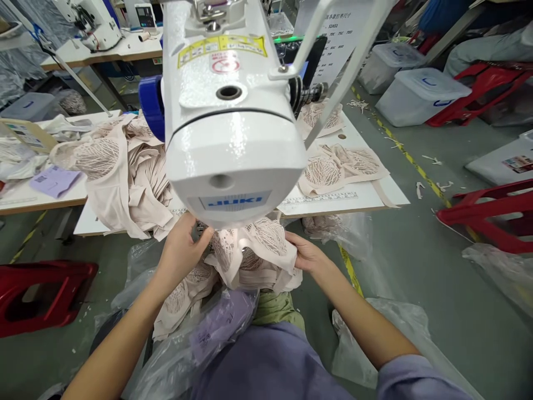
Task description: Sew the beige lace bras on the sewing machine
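A white sewing machine point(237, 144) fills the middle of the view, and its head hides the needle area. Below it hangs a beige lace bra point(266, 250) at the front of the machine. My left hand point(183, 250) pinches the bra's left edge, with its fingertips partly hidden under the machine head. On the other side, my right hand point(306, 251) grips the bra's right edge between thumb and fingers. More beige lace bras point(177, 300) lie in my lap beside clear plastic.
Stacked beige bra pieces point(141, 172) cover the table's left side. A single bra point(341, 166) lies on the right side of the white tabletop point(375, 197). Red stools point(45, 294) and lidded plastic boxes point(422, 91) stand on the floor around me.
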{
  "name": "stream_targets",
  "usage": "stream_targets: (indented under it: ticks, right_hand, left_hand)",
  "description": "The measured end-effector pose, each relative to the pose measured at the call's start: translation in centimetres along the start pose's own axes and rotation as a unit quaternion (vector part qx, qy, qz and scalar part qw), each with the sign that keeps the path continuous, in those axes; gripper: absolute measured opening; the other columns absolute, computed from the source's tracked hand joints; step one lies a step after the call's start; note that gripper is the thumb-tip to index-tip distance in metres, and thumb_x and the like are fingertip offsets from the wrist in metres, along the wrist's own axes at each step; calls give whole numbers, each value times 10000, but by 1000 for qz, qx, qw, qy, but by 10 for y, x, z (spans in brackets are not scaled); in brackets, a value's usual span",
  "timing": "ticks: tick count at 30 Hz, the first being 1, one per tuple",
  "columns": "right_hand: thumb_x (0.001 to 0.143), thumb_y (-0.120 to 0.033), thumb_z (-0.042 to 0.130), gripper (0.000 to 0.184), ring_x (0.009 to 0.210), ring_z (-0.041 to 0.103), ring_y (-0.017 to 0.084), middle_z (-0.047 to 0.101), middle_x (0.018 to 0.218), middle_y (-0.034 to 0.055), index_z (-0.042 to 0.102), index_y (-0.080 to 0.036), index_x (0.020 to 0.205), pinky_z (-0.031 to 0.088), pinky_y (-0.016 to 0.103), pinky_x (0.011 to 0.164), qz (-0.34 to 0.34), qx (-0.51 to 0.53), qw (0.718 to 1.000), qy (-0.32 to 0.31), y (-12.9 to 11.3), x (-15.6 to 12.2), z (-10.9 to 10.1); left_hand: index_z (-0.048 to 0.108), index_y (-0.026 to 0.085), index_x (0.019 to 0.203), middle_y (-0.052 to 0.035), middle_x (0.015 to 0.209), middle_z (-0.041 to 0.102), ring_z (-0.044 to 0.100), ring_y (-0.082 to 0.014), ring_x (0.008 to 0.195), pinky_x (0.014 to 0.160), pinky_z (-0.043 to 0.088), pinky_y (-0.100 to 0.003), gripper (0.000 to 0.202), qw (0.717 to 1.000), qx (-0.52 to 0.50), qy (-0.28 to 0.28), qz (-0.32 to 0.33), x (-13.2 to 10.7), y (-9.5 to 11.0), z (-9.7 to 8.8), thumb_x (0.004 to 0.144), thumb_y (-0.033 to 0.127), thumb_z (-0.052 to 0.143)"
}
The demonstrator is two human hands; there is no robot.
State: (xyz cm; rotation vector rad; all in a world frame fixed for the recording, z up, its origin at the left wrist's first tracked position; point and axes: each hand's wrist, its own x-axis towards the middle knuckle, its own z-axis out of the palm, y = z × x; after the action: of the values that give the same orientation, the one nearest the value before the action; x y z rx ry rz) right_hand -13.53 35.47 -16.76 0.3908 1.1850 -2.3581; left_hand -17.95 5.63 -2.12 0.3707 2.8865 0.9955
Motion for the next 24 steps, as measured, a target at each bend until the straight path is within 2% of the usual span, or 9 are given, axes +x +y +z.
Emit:
stream_targets:
  ticks: [5,8,10,12,14,16,19,22,24]
  right_hand:
    - [682,-337,852,292,837,735,242,774,895,28,709,-240,917,611,360,797,-101,8,989,103,-35,-24,3]
    - [690,-373,855,258,726,707,222,759,830,22,724,-249,874,597,344,698,-153,-54,982,102,-52,-47,21]
    - [708,-384,845,207,650,675,204,742,765,24,734,-232,795,567,322,619,-172,-146,973,41,-58,-61,46]
    - [748,-328,819,135,652,664,184,735,739,20,749,-213,757,540,288,616,-161,-254,951,-71,-59,-72,76]
    - [813,-271,766,73,693,668,166,739,748,16,777,-200,802,521,260,662,-143,-330,916,-180,-58,-77,103]
    - [874,-270,711,111,722,665,155,746,783,22,790,-192,873,499,243,679,-140,-365,893,-221,-57,-74,120]
    - [911,-338,679,186,739,652,157,749,834,37,782,-183,907,460,237,648,-154,-390,892,-169,-57,-60,123]
    - [896,-399,681,290,635,564,130,665,686,12,713,-165,728,372,234,564,-168,-454,872,-76,-58,-41,116]
    - [876,-443,679,443,535,417,95,483,543,-27,549,-162,558,271,239,505,-172,-486,856,-32,-58,-30,113]
  left_hand:
    - [634,215,1045,-55,1065,672,619,-200,915,587,444,-246,171,998,9,55,27,-19,4,-7,941,326,556]
    - [601,210,1038,-51,1037,666,633,-192,985,783,523,-283,108,984,13,104,142,-37,22,-3,935,205,568]
    - [576,189,1119,-88,1121,655,618,-210,1102,950,519,-342,228,957,-12,118,263,-48,38,4,902,122,588]
    - [524,143,1256,-161,1251,623,563,-270,1237,1052,482,-424,396,927,-30,95,362,-55,54,12,877,140,636]
    - [485,99,1323,-193,1251,638,577,-315,1221,1052,474,-481,539,922,-26,32,385,-56,62,17,858,266,700]
    - [595,131,1169,-105,990,725,676,-272,935,857,542,-412,445,947,-16,-61,314,-52,60,19,829,381,733]
    - [633,190,758,25,603,614,558,-142,542,524,407,-265,221,978,-47,-159,126,-41,42,16,874,375,667]
    - [674,191,793,14,716,683,609,-136,639,556,400,-234,217,986,-114,-122,2,-28,23,15,916,358,611]
    - [700,184,849,-5,809,719,644,-164,738,625,435,-241,201,987,-137,-66,-43,-19,17,18,892,371,640]
